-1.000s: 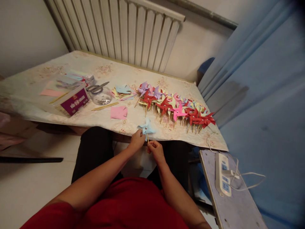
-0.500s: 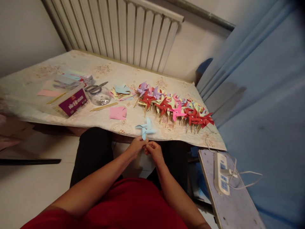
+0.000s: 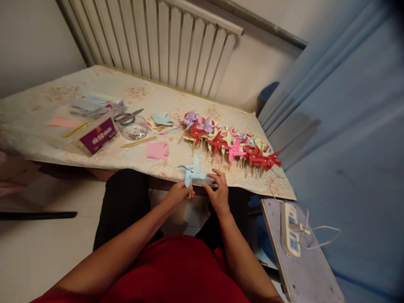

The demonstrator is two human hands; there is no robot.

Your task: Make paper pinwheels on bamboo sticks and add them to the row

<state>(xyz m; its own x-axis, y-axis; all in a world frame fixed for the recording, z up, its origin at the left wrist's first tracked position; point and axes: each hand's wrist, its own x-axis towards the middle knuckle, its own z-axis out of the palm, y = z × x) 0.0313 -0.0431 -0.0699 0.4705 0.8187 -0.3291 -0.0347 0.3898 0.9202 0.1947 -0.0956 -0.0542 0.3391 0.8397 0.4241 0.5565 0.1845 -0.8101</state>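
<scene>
A light blue paper pinwheel (image 3: 193, 171) on a wooden stick is held upright just off the table's front edge. My left hand (image 3: 178, 194) pinches its stick below the blades. Beside the pinwheel's right blade is my right hand (image 3: 218, 189), its fingers apart and holding nothing; whether a fingertip touches the blade I cannot tell. On the table, left of the pinwheel, lies a pink cut paper square (image 3: 157, 150). Finished pinwheels in red, pink, purple and yellow (image 3: 217, 141) stand in a long row to the right.
Cut paper pieces (image 3: 163, 120), thin wooden sticks (image 3: 139, 142), a clear bowl of small metal pins (image 3: 135, 131), scissors (image 3: 128, 117) and a purple-labelled plastic box (image 3: 97, 136) are on the table's left half. A power strip (image 3: 291, 229) with a cable lies on a narrow bench at right.
My right hand has let go of the pinwheel's stick and moved up and right, its fingers spreading. The pinwheel has tilted slightly, still in my left hand.
</scene>
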